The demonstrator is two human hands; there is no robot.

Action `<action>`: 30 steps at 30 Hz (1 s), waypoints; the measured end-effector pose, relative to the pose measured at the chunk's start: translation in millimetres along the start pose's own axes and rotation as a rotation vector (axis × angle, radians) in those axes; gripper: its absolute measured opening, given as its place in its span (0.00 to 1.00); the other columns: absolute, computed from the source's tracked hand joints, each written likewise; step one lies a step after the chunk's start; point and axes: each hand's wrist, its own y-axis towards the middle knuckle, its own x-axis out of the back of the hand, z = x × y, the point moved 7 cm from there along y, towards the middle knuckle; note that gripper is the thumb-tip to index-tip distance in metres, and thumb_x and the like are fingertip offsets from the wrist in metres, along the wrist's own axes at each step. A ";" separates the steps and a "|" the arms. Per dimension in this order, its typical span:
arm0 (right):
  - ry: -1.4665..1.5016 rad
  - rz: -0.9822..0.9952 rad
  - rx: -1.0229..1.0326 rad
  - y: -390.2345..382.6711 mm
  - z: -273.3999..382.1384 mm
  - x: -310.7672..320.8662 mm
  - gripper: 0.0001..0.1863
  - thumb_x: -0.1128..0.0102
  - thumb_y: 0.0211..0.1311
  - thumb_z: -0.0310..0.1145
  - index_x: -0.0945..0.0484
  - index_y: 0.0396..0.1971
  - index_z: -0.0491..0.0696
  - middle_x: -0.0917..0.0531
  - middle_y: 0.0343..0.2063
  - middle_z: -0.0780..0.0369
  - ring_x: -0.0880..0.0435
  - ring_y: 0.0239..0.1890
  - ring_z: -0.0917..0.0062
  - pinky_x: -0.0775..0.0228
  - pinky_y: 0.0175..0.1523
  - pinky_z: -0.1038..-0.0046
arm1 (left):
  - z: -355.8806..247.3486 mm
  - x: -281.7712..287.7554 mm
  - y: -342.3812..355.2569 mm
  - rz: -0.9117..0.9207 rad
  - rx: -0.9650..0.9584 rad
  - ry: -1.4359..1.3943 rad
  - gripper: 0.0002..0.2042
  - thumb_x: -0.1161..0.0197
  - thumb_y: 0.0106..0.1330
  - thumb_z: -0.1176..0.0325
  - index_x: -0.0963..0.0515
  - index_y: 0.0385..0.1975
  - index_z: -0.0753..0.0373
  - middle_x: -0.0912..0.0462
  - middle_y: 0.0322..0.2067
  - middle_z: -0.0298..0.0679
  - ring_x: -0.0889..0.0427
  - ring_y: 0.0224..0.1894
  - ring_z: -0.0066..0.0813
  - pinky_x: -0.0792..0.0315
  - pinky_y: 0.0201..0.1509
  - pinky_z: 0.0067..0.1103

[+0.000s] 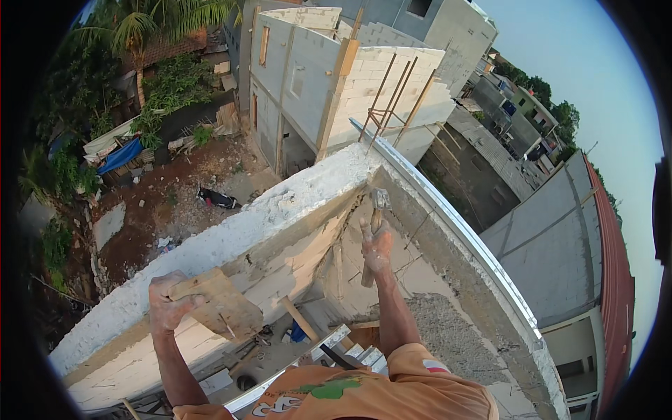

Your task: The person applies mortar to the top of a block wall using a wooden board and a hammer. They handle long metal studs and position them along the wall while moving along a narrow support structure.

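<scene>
My left hand (pixel 170 301) is closed on the edge of a flat, worn wooden board (pixel 222 306), held over the inner side of the left wall. A thin pale piece like a nail or stick shows on the board's face. My right hand (pixel 377 245) is wrapped round the wooden handle of a hammer (pixel 380 199). Its grey head points up at the inside corner where two wall tops meet, close to the concrete; whether it touches is unclear. The left wall top (pixel 273 205) is rough and whitish.
A long silver metal bar (pixel 448 211) lies along the right wall top. Upright rebar (pixel 392 98) rises beyond the corner. Below me are a ladder-like metal frame (pixel 329 343) and timber. The ground outside, with a dark motorcycle (pixel 218 199), lies far below.
</scene>
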 end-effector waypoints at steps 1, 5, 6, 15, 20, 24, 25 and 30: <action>0.073 -0.014 0.028 -1.9 8.8 10.9 0.28 0.36 0.60 0.52 0.29 0.32 0.37 0.26 0.15 0.61 0.25 0.18 0.75 0.31 0.26 0.68 | 1.7 0.3 0.1 -0.001 0.024 0.009 0.14 0.22 0.37 0.67 0.23 0.15 0.66 0.27 0.15 0.33 0.33 0.20 0.22 0.41 0.24 0.21; 0.244 -0.186 0.222 7.5 71.1 62.5 0.27 0.37 0.62 0.52 0.30 0.33 0.39 0.29 0.15 0.65 0.29 0.18 0.81 0.35 0.24 0.72 | 3.3 0.5 0.6 0.000 0.011 -0.003 0.14 0.22 0.37 0.67 0.23 0.15 0.66 0.28 0.15 0.32 0.33 0.20 0.22 0.41 0.23 0.21; 0.242 -0.186 0.217 15.8 81.2 71.1 0.27 0.37 0.62 0.52 0.30 0.33 0.39 0.29 0.15 0.65 0.29 0.18 0.81 0.35 0.24 0.72 | 4.7 1.4 -0.3 -0.013 0.020 -0.012 0.14 0.22 0.37 0.67 0.23 0.15 0.66 0.28 0.15 0.32 0.33 0.20 0.22 0.41 0.23 0.21; -0.113 0.091 0.038 33.2 39.9 10.4 0.28 0.40 0.63 0.51 0.29 0.42 0.36 0.18 0.31 0.45 0.17 0.36 0.56 0.27 0.43 0.61 | -0.8 -1.2 3.5 0.053 -0.034 -0.034 0.15 0.23 0.38 0.67 0.25 0.14 0.66 0.29 0.14 0.31 0.35 0.19 0.21 0.42 0.23 0.21; -0.088 0.016 -0.007 13.5 36.3 18.2 0.30 0.41 0.63 0.54 0.30 0.39 0.37 0.18 0.28 0.46 0.17 0.31 0.56 0.27 0.39 0.60 | 0.5 0.2 1.5 -0.008 -0.002 0.004 0.16 0.22 0.39 0.65 0.25 0.14 0.66 0.29 0.15 0.31 0.34 0.19 0.20 0.42 0.23 0.20; 0.120 -0.052 0.105 20.2 81.0 51.2 0.30 0.41 0.64 0.54 0.29 0.41 0.36 0.18 0.25 0.49 0.19 0.26 0.63 0.27 0.36 0.62 | 4.1 2.8 -2.3 -0.022 0.034 0.032 0.17 0.22 0.40 0.63 0.25 0.14 0.66 0.29 0.15 0.31 0.34 0.20 0.20 0.41 0.23 0.20; 0.160 -0.143 0.141 25.2 89.7 65.2 0.29 0.41 0.64 0.52 0.29 0.42 0.35 0.18 0.23 0.50 0.20 0.24 0.65 0.28 0.35 0.63 | 4.6 2.7 -2.1 -0.009 0.033 0.025 0.17 0.22 0.40 0.63 0.25 0.14 0.66 0.29 0.15 0.31 0.34 0.20 0.20 0.41 0.23 0.20; 0.314 -0.377 0.497 38.8 89.9 70.1 0.28 0.41 0.65 0.48 0.29 0.46 0.35 0.19 0.20 0.52 0.21 0.22 0.67 0.27 0.34 0.64 | 1.2 1.2 1.0 0.002 0.005 0.011 0.17 0.22 0.39 0.63 0.24 0.15 0.66 0.28 0.15 0.31 0.34 0.20 0.20 0.41 0.23 0.20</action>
